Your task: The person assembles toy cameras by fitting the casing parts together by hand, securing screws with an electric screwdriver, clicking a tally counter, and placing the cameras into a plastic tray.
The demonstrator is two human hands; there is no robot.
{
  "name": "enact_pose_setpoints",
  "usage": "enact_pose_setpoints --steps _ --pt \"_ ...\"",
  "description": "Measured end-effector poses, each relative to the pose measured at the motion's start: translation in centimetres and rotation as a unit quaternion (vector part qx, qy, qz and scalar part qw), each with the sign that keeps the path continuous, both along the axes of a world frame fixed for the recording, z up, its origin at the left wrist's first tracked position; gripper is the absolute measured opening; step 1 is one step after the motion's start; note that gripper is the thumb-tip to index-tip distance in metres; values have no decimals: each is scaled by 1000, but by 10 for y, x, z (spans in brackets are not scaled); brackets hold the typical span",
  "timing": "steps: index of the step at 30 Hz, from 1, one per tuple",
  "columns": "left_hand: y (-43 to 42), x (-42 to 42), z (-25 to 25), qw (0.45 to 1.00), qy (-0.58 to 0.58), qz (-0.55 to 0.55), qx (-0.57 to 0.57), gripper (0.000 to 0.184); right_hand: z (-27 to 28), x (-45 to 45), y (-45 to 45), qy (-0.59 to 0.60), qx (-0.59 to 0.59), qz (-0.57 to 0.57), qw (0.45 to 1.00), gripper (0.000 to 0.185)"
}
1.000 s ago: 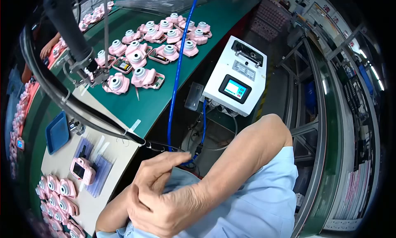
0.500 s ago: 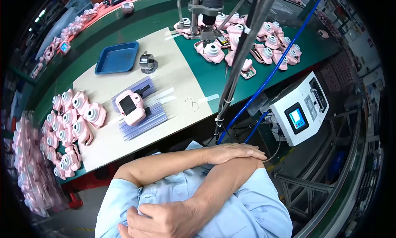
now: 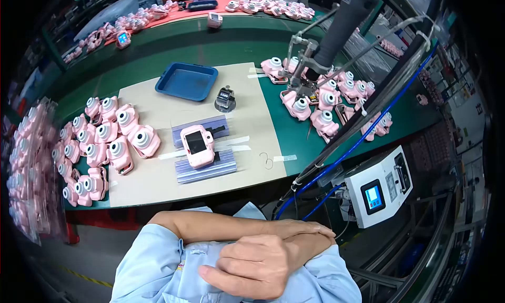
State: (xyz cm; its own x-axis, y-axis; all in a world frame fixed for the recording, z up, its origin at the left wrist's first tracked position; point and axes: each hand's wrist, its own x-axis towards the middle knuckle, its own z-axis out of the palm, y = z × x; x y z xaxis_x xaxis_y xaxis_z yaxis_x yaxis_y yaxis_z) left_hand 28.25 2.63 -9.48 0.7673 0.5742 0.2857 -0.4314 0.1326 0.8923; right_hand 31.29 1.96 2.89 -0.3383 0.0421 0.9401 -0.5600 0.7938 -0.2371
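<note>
My arms are crossed over my light-blue shirt. My left hand [image 3: 301, 228] lies flat across my right forearm, fingers stretched out, holding nothing. My right hand [image 3: 252, 266] hangs in front of my chest, fingers curled into a loose fist with nothing seen in it. Apart from both hands, a pink toy camera [image 3: 198, 146] rests screen up on the bench. Under it are two clear purplish ribbed plastic strips [image 3: 206, 166] on the beige board [image 3: 144, 185]. A metal tally counter [image 3: 225, 99] and a blue tray [image 3: 188, 81] stand behind it.
Pink camera bodies [image 3: 118, 155] crowd the bench's left side; more [image 3: 330, 99] sit at right beneath a hanging screwdriver [image 3: 344, 35] on an arm. A white control box [image 3: 380, 187] with a lit screen hangs at the front right, near a blue hose [image 3: 363, 137]. Another person sits across.
My view has turned, so the bench appears more level and shifted. My right hand has moved right and slightly up across my chest. The left hand stays on the right forearm.
</note>
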Motion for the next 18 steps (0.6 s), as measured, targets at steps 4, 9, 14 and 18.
enact_pose_setpoints --steps 4,9,14,18 --pt "1 -35 14 998 -11 -21 -60 49 6 54 23 -34 0 -104 994 15" --pt "-23 -92 48 986 -80 -120 -83 47 36 78 110 187 -209 -129 951 16" --pt "-45 -144 73 968 126 153 152 45 46 30 195 82 -280 -165 942 34" --pt "-51 -186 81 813 247 466 248 30 60 -1 220 33 -252 -205 945 42"
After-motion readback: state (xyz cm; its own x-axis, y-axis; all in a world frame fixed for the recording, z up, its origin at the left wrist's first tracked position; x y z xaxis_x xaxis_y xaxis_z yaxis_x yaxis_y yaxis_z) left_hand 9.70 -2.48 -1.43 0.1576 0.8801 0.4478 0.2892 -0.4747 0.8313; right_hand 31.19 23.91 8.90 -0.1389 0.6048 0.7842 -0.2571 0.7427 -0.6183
